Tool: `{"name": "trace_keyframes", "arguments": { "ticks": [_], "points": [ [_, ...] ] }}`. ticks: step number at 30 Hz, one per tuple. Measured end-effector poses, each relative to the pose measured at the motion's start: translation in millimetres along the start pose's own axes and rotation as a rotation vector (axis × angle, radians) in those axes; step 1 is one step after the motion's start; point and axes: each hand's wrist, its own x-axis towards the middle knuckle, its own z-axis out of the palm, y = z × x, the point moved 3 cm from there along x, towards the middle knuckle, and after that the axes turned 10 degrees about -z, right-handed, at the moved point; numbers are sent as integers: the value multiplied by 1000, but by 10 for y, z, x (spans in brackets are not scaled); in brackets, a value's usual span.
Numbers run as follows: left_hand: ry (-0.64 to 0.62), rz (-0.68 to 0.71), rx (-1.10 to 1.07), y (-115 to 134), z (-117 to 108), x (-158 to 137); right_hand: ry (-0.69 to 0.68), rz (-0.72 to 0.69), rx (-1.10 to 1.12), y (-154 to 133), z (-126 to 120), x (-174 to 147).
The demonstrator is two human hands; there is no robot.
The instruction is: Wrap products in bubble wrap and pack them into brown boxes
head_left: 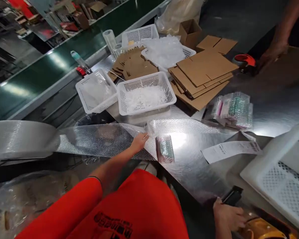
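My left hand (139,142) is closed on the edge of a long strip of bubble wrap (102,137) above the table edge. The strip runs from a large roll (20,139) at the left. Just right of that hand, a small bubble-wrapped pack (166,148) lies on the metal table (186,169). At the lower right, my right hand (229,214) is curled at a black block-like object (233,196), whose kind I cannot make out. A yellow-orange object (261,229), partly cut off, is beside its fingers.
White baskets (147,108) stand at the back, near flattened cardboard boxes (206,68). Several wrapped packs (235,109) lie at the right, behind a printed paper strip (230,150) and white crate (279,172). Another person's hand (274,53) is near a red tape dispenser (246,60).
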Motion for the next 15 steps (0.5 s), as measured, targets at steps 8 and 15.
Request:
{"name": "trace_keyframes", "arguments": {
  "ticks": [8,15],
  "points": [
    [60,-184,103,101,-309,445,-75,-92,107,-72,-1,-238],
    [34,-20,114,-46,-296,681,-260,-592,312,-1144,299,-1800]
  ]
}}
